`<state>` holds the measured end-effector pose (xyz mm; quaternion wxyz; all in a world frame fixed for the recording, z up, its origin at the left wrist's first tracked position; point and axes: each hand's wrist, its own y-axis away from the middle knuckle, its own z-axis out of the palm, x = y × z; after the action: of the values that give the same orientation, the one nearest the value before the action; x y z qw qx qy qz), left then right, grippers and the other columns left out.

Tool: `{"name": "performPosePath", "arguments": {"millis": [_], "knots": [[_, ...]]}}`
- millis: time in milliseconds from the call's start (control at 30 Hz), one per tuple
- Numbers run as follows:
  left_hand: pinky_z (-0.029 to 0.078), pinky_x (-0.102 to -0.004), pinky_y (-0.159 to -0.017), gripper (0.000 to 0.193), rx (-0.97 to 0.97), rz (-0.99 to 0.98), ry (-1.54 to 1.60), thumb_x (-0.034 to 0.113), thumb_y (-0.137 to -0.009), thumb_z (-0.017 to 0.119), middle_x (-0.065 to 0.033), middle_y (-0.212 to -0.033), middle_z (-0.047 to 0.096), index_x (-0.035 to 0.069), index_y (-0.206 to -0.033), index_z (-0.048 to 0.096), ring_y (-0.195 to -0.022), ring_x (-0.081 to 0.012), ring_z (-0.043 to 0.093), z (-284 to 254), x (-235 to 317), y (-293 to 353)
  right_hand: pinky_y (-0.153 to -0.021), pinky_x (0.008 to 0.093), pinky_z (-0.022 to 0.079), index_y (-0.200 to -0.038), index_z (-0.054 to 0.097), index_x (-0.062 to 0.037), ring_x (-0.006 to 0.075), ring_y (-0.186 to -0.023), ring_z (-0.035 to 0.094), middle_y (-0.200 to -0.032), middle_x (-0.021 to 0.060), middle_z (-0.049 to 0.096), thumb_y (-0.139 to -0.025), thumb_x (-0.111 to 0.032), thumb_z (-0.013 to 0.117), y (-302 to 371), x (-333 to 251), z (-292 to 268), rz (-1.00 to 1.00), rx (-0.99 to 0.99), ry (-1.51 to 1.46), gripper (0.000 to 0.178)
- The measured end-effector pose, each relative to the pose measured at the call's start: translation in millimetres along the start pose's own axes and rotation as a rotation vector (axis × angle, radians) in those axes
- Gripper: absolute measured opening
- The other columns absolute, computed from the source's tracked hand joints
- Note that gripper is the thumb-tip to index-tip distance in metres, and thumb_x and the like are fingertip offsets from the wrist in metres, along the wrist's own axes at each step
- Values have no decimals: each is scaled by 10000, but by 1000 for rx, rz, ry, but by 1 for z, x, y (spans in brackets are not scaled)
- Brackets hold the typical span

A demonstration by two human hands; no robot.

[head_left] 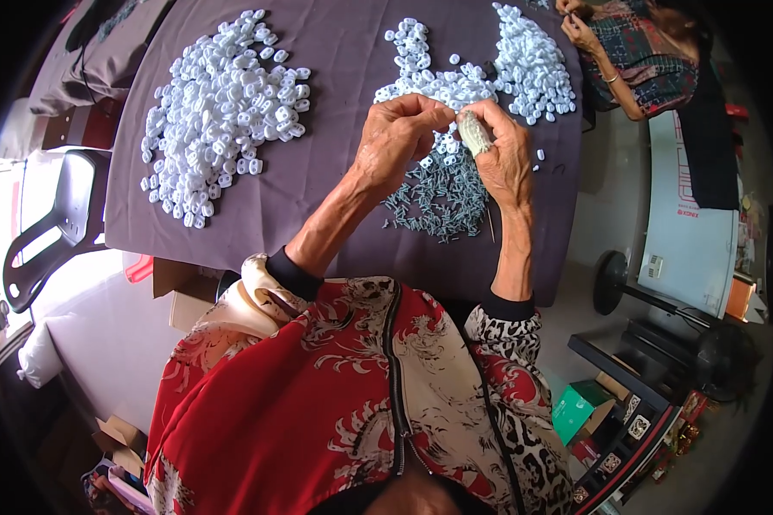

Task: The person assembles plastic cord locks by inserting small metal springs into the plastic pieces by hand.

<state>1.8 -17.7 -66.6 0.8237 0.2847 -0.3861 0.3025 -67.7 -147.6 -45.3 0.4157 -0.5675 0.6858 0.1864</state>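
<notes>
Head view shows left hand (395, 137) and right hand (500, 154) meeting fingertip to fingertip, both pinching 1 small pale part (472, 133) above the grey pin heap (438, 202), nearer the right palm.

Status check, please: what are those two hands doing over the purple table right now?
Left hand and right hand raised together, pinching a small white plastic piece. Right thumb wrapped in greyish tape. Pile of small grey pins beneath. Nothing in the way.
</notes>
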Motion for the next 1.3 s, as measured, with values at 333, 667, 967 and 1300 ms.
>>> {"name": "performPosePath", "arguments": {"millis": [333, 667, 967, 1300], "knots": [[260, -197, -399, 147, -16, -26, 2, 137, -795, 605, -7, -613, 500, -8, -803, 581, -440, -42, 364, 3, 1, 1, -613, 308, 445, -844, 539, -28, 210, -687, 597, -728, 84, 604, -776, -55, 558, 6, 3, 3, 101, 9, -190, 76], [263, -190, -402, 201, 14, 8, -34, 195, -794, 614, 18, -578, 480, -4, -794, 587, -447, -36, 359, 3, -5, 1, -604, 287, 443, -832, 549, -16, 158, -672, 590, -723, 72, 602, -793, -62, 537, 6, -2, 4, -64, 81, 24, 62], [283, -170, -418, 158, -75, 80, -85, 155, -781, 611, -55, -675, 606, 2, -817, 591, -472, -20, 356, 3, -1, 3, -621, 224, 409, -788, 544, 1, 104, -637, 529, -684, 40, 557, -716, 24, 408, 7, -8, 2, 154, 60, -400, 155], [269, -177, -384, 196, -89, 15, 75, 192, -801, 611, -80, -695, 598, 1, -785, 568, -438, -28, 374, 0, -11, -3, -665, 322, 456, -895, 517, -13, 240, -740, 601, -796, 118, 609, -798, -54, 527, 11, -1, 6, 3, 102, -79, 105]]}}
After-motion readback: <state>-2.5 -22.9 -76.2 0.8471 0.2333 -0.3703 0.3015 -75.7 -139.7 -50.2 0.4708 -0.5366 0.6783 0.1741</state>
